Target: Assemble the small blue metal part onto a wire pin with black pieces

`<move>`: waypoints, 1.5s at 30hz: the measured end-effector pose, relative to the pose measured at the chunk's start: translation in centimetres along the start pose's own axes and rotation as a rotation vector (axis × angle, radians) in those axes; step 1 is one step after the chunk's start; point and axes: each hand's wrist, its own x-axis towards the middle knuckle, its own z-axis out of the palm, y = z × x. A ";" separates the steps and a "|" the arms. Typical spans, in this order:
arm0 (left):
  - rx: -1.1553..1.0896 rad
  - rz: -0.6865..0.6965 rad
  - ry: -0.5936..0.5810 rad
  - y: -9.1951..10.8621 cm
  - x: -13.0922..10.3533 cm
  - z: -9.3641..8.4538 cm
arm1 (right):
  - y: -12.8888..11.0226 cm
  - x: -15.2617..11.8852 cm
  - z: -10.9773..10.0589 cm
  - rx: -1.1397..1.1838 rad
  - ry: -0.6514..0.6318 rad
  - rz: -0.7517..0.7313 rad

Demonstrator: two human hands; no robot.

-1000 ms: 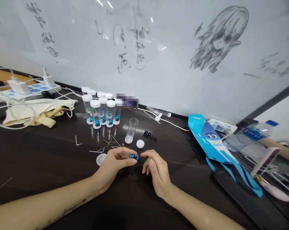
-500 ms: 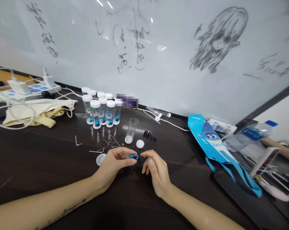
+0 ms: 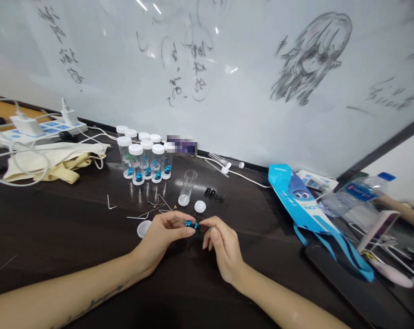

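Observation:
A small blue-and-black metal part (image 3: 192, 225) is pinched between the thumb and fingers of my left hand (image 3: 164, 235). A thin metal rod runs back from it, along the left fingers. From the other side, my right hand (image 3: 224, 244) has its fingers curled, with the index fingertip at the part's black end; its exact grip there is partly hidden. Just beyond the hands stand an uncapped clear tube (image 3: 188, 188) and a white cap (image 3: 200, 206). Another white cap (image 3: 144, 228) lies beside my left hand. Several black small parts (image 3: 214, 194) sit in a row behind.
Capped clear tubes (image 3: 137, 167) with blue parts inside stand at the back left. Hex keys and wires (image 3: 157, 206) lie before them. To the left are a cloth bag (image 3: 56, 157) and power strip (image 3: 49, 127); to the right, a blue bag (image 3: 299, 196) and water bottle (image 3: 361, 194).
Both hands keep nearly the same pose around the small blue-and-black part. The whole view has shifted very slightly.

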 end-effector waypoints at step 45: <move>0.011 0.011 0.010 0.1 -0.1 0.0 | -0.1 0.1 0.0 -0.010 -0.009 -0.003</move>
